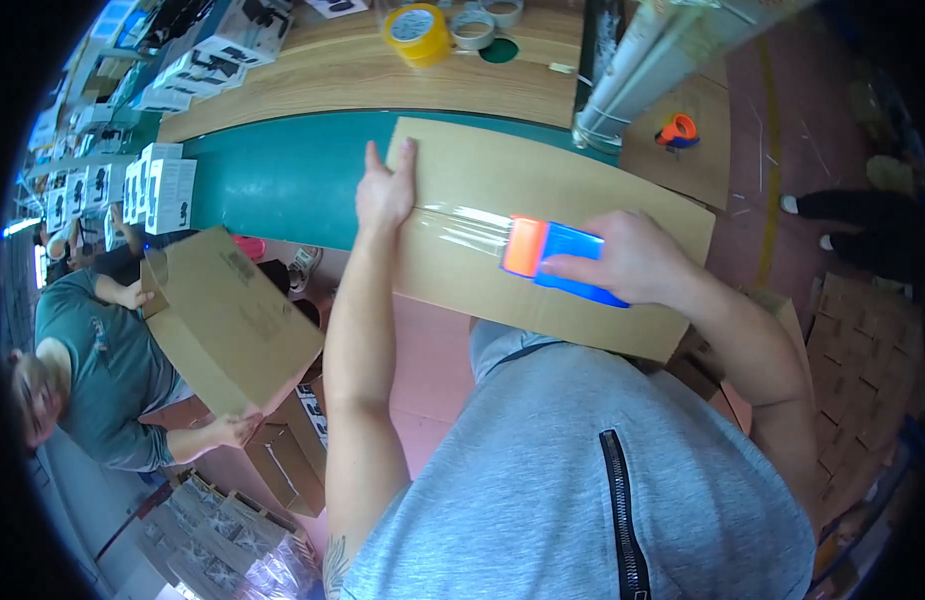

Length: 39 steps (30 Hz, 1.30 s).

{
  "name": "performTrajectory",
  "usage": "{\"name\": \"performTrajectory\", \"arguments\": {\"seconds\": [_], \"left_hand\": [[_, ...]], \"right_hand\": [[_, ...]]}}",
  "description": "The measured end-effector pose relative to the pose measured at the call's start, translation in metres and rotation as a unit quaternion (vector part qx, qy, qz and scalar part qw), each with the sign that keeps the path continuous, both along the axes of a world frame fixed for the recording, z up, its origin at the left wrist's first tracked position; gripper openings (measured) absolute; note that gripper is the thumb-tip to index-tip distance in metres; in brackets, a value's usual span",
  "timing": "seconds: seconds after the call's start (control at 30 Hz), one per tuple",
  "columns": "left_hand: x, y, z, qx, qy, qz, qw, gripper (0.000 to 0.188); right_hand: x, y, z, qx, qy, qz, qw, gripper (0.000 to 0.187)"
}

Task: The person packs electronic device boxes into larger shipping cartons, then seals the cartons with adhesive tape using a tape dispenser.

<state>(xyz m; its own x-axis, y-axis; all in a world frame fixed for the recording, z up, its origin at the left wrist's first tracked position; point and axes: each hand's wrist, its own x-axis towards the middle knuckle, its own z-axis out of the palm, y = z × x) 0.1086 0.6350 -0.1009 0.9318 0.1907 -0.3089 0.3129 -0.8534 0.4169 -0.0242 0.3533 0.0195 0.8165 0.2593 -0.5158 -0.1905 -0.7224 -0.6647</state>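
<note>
A long cardboard box (562, 180) lies in front of me, reaching over the edge of the green work surface towards my body. My left hand (386, 192) rests on its left end, the thumb and a finger stretched out along the edge. In my right hand (637, 255) is a blue and orange tape dispenser (562, 260), pressed against the box's upper face. A strip of clear tape (457, 228) runs from the left end of the box to the dispenser's orange head. The far side of the dispenser is hidden by my fingers.
Left of me, a person in a green shirt (102, 360) holds another cardboard box (232, 310). Tape rolls (419, 35) lie on the wooden shelf, and white boxes (167, 190) stand on the green surface (272, 180). A second dispenser (677, 131) sits on cardboard at the far right.
</note>
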Motion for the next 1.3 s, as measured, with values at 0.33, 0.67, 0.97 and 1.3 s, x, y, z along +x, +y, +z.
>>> {"name": "performTrajectory", "arguments": {"seconds": [0.33, 0.67, 0.97, 1.3], "left_hand": [[-0.023, -0.006, 0.002, 0.022, -0.274, -0.091, 0.957, 0.072], [-0.117, -0.135, 0.008, 0.111, -0.173, -0.420, 0.884, 0.078], [-0.120, -0.130, 0.007, 0.135, -0.161, -0.432, 0.877, 0.070], [-0.187, -0.255, 0.000, 0.068, -0.164, -0.539, 0.823, 0.066]], "right_hand": [[-0.091, -0.120, 0.002, -0.064, -0.012, -0.049, 0.997, 0.062], [-0.054, -0.114, 0.007, -0.145, 0.079, -0.006, 0.986, 0.060], [-0.124, -0.184, 0.003, -0.156, 0.109, -0.065, 0.980, 0.066], [-0.143, -0.204, -0.032, -0.164, 0.061, -0.104, 0.979, 0.064]]}}
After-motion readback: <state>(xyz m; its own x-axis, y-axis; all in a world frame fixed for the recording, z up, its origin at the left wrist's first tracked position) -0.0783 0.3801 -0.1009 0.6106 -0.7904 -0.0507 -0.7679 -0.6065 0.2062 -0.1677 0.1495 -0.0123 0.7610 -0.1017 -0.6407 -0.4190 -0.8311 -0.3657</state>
